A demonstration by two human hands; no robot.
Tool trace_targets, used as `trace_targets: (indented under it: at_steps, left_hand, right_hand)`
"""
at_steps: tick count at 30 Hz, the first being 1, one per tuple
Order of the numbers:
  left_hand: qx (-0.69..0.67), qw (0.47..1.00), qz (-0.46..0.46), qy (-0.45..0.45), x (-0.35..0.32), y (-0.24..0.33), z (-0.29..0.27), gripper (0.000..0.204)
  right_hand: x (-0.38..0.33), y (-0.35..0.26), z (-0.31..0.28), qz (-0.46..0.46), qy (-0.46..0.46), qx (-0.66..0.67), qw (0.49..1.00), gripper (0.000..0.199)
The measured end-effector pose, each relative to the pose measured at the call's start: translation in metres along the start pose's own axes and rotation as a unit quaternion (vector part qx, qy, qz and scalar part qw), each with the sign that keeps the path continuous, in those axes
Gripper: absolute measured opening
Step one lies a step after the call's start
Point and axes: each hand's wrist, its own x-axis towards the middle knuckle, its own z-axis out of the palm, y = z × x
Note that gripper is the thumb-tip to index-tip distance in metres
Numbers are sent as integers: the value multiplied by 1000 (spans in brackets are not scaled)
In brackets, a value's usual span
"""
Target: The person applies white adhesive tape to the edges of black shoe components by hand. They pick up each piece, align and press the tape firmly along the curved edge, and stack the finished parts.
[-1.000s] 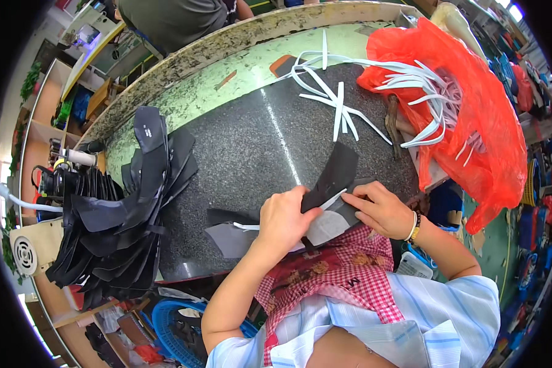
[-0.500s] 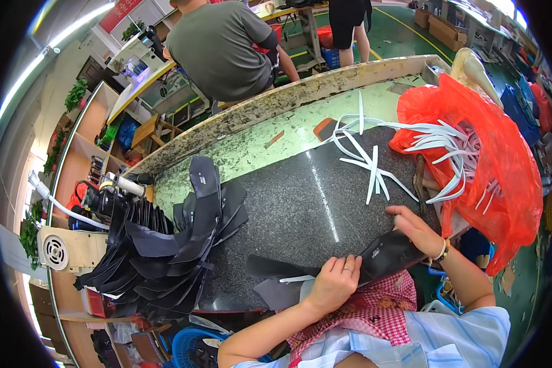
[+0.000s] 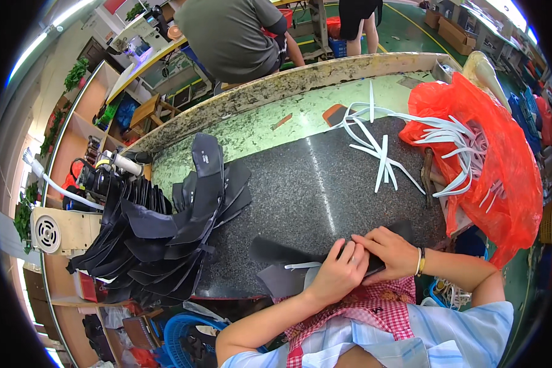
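On the dark stone slab (image 3: pixel 288 190), near the edge closest to me, lies a long black leather-like piece (image 3: pixel 279 251). My left hand (image 3: pixel 340 270) is closed on its middle, fingers bent over it. Close beside it, my right hand (image 3: pixel 394 253) also grips the piece, thumb and fingers meeting near the left fingertips. Both hands hide the middle of the piece. A narrow white strip (image 3: pixel 300 266) pokes out left of my left hand, above a dark grey flap (image 3: pixel 279 282); I cannot tell whether they are joined.
Stacked black pieces (image 3: pixel 172 239) fill the slab's left side. White strips (image 3: pixel 383 162) trail from a red plastic bag (image 3: pixel 515 184) on the right. A raised worn ledge (image 3: pixel 288 83) borders the far side. A blue basket (image 3: pixel 175 334) stands below left; a person (image 3: pixel 233 40) sits beyond.
My right hand has come down and left from its raised, open pose and closed on the black piece beside my left hand. The left hand keeps its grip. The whole view has shifted slightly.
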Motion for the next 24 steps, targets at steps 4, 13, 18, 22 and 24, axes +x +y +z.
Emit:
trace_targets:
  at_steps: [4, 13, 18, 22, 24]
  left_hand:
    - [-10, 998, -42, 49, -57, -6, -24, 37]
    - [-23, 991, -129, -7, -93, -15, -12, 50]
    - [-52, 977, -198, 60, -103, -13, -2, 56]
    - [-74, 958, -265, 82, -114, -13, -3, 63]
    - [-89, 954, -275, 82, -116, -16, -3, 65]
  right_hand:
    - [-11, 6, 15, -14, -39, -143, 989, 56]
    - [39, -42, 45, 39, 75, 48, 995, 42]
    - [68, -50, 50, 72, 101, 94, 988, 35]
    - [85, -56, 37, 164, 48, 172, 970, 27]
    - [88, -54, 40, 124, 61, 138, 981, 27]
